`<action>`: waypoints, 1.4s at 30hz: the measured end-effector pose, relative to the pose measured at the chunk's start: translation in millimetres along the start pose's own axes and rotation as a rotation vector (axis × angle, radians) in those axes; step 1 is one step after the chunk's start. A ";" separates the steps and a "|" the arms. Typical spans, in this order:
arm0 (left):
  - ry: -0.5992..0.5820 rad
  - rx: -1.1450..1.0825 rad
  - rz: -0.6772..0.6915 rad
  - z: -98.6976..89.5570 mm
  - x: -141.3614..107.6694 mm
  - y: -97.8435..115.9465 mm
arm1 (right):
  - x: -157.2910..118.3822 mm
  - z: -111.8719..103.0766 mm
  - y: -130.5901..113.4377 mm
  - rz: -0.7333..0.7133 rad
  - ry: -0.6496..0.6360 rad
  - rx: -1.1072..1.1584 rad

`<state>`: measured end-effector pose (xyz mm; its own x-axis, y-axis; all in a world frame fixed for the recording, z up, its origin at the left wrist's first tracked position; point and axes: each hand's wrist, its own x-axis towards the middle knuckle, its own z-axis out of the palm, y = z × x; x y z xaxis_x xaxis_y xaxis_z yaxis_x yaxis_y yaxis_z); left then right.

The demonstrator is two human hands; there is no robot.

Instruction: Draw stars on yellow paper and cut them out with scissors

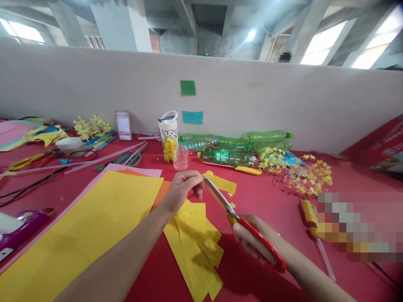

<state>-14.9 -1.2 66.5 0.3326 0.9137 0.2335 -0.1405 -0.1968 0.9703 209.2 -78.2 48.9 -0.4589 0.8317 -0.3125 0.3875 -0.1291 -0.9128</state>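
Observation:
My left hand [184,188] is closed in a pinch at the middle of the table, on a small piece of yellow paper whose edge barely shows at the fingertips. In my right hand [250,241] is a pair of red-handled scissors [262,241], its blade tips touching or almost touching that paper. The blades look nearly closed. Just behind them lies a yellow paper strip [224,183], with small yellow paper stars [232,205] near it. Below my left hand, several cut yellow paper sheets [192,235] overlap on the red tabletop.
Large yellow sheets [103,214] cover pink and orange ones at left. Behind are a white cup [164,128], a clear plastic piece [181,158], green bottles [234,157], a yellow box cutter [248,170] and star clusters [310,174]. A glue gun [310,214] lies right.

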 end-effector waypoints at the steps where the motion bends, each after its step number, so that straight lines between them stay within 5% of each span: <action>1: 0.001 0.015 0.002 1.1 -0.3 0.8 | -0.4 0.2 -0.2 -0.005 -0.001 0.000; 14: 0.149 0.335 0.205 15.1 -5.4 4.3 | -1.4 7.4 2.1 -0.017 0.036 0.048; 42: 0.060 0.183 0.139 11.4 -2.6 1.7 | -1.7 10.4 -8.6 0.095 0.078 0.046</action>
<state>-5.4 -8.0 68.3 0.2650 0.8918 0.3666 -0.0081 -0.3781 0.9257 198.3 -84.1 54.6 -0.3573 0.8538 -0.3786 0.3887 -0.2326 -0.8915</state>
